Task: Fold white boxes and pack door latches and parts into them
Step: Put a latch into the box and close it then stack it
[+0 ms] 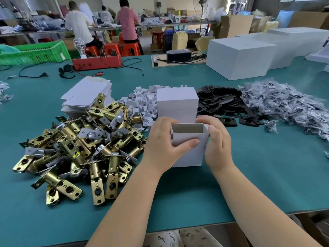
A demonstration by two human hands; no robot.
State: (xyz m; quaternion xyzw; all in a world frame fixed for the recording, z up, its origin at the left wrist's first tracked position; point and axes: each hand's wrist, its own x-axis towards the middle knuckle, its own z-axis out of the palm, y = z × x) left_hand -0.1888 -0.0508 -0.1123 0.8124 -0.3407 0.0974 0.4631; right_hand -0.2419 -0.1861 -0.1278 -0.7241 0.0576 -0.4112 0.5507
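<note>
Smooth white cardboard box [188,148], rectangular, open-topped

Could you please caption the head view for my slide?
Both hands hold an open white cardboard box beside a pile of brass door latches.

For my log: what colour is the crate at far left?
Bright green crate, clearest in the head view.

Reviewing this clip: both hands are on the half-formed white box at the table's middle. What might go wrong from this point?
1. The open white box is gripped by the left hand and right hand from both sides; squeezing may crease its thin walls.
2. The latch pile sprawls right beside the left hand; a forearm sweep may scatter pieces.
3. The closed box stands directly behind; pushing forward may tip it into the black plates.
</note>
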